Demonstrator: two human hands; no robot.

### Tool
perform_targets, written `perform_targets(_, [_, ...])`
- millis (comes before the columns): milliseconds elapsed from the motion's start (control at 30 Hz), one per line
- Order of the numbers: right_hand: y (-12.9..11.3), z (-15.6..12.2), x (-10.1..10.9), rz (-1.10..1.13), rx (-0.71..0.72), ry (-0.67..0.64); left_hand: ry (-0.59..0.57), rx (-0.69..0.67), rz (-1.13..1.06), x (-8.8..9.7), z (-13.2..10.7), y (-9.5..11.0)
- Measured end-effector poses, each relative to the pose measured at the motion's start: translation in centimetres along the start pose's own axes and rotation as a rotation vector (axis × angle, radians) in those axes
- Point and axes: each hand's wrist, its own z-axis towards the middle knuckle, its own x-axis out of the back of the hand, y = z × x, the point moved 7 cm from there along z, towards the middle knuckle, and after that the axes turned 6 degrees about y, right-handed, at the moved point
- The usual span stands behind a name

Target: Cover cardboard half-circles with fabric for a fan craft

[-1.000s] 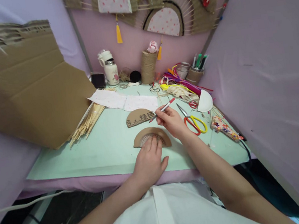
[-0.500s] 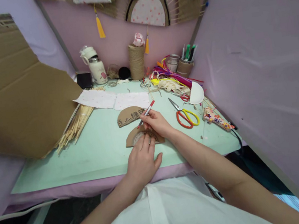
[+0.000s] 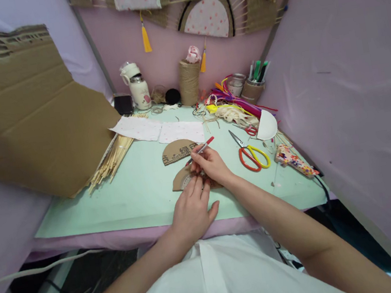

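Observation:
My left hand [image 3: 195, 210] lies with its fingers stretched out, their tips pressing on a clear protractor [image 3: 186, 181]. That protractor rests on a brown cardboard half-circle [image 3: 177, 180], partly covered by both hands. A slim pencil or pen with a red end [image 3: 210, 140] is pinched in my right hand [image 3: 209, 163]; its tip points down toward the upper edge of the half-circle. Just behind sits a second cardboard half-circle [image 3: 177, 150] with dark printed characters. To the right of my right hand lie scissors with red and yellow handles [image 3: 250, 157], blades spread.
A large cardboard sheet [image 3: 42, 130] leans at the left over a bundle of thin sticks [image 3: 111, 161]. Dotted white fabric [image 3: 182, 131] lies behind. Twine [image 3: 189, 82], a bottle [image 3: 139, 92] and a pen holder [image 3: 252, 90] stand at the back; a patterned glue gun [image 3: 295, 161] lies right.
The view has turned slightly left, so everything appears farther right. My right hand has come a little lower over the protractor, still holding the pencil or pen. My left hand stays pressed down.

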Motion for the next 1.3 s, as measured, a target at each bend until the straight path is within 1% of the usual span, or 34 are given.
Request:
perform_targets(133, [-0.15, -0.52, -0.27, -0.012, 0.07, -0.002, 0.0, 0.001, -0.03, -0.06, -0.06, -0.04])
perform_targets(267, [-0.2, -0.7, 0.18, -0.119, 0.141, 0.034, 0.003, 0.003, -0.035, -0.14, -0.1, -0.06])
perform_targets(500, [0.56, -0.45, 0.42, -0.145, 0.086, 0.025, -0.007, 0.003, -0.031, -0.35, -0.24, -0.08])
perform_targets(867, [0.2, -0.69, 0.3, -0.159, 0.093, 0.053, -0.008, -0.003, -0.015, -0.02, -0.09, 0.05])
perform_targets(1300, [0.57, -0.57, 0.37, -0.17, 0.098, 0.037, 0.002, 0.0, -0.028, 0.0, -0.05, 0.01])
